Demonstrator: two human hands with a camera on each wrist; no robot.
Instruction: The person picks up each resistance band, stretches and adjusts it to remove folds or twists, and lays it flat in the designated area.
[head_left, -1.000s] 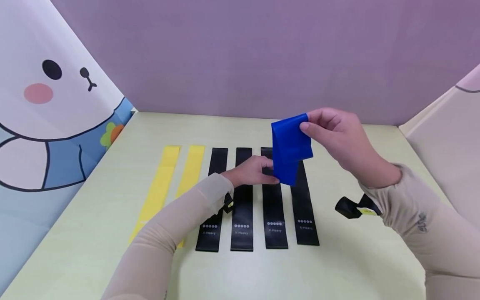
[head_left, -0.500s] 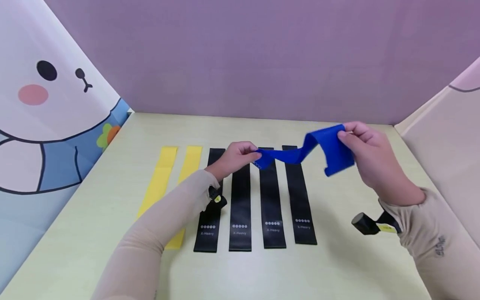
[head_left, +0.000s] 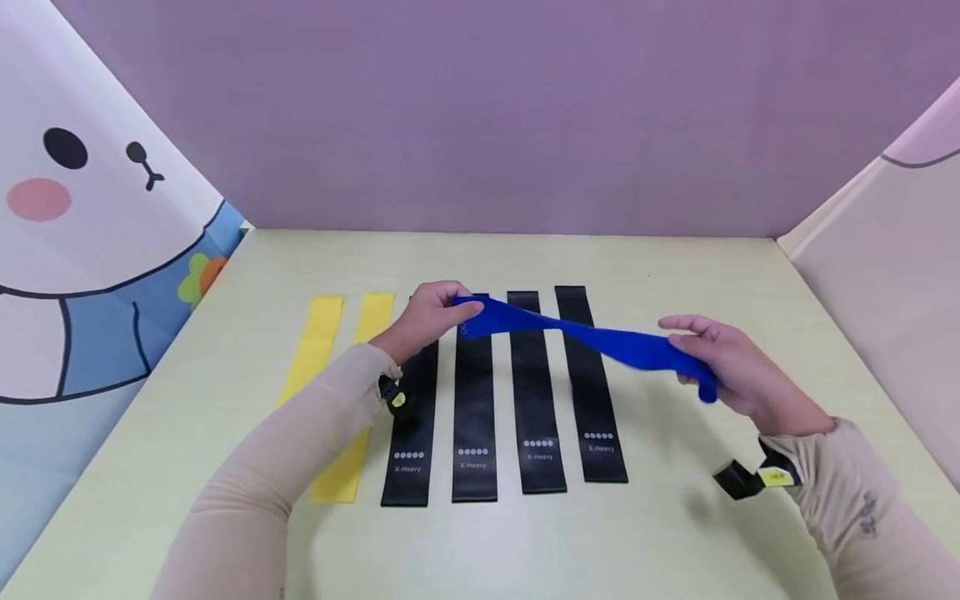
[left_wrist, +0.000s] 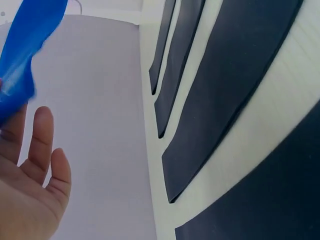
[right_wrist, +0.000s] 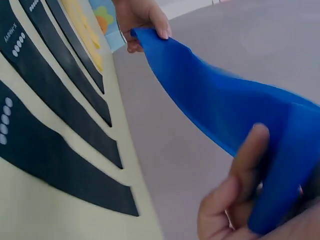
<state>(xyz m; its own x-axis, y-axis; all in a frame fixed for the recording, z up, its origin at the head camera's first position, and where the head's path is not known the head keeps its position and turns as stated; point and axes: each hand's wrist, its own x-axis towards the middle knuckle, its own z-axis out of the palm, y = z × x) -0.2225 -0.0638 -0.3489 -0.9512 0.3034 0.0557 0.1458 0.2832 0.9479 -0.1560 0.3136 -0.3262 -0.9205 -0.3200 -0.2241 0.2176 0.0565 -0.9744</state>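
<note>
A blue resistance band [head_left: 630,347] hangs stretched out and slightly twisted between both hands, above the black bands. My left hand [head_left: 431,315] pinches its left end between thumb and fingers; in the left wrist view, the other fingers of that hand [left_wrist: 37,170] are spread below the band. At the right, my right hand [head_left: 731,367] holds the other end, with the thumb on top and the tip of the band drooping past it. The right wrist view shows the band [right_wrist: 210,95] running from the near right fingers to the far left hand [right_wrist: 142,20].
Several black bands marked X-Heavy [head_left: 540,417] lie side by side on the pale table [head_left: 510,550]. Two yellow bands [head_left: 322,333] lie left of them, partly hidden by the left sleeve. A purple panel [head_left: 510,117] rises behind, and a cartoon-printed panel [head_left: 97,275] stands at left.
The blue band was folded and has been drawn out lengthwise. My left hand took its end and moved left and up; my right hand moved right, then lower.
</note>
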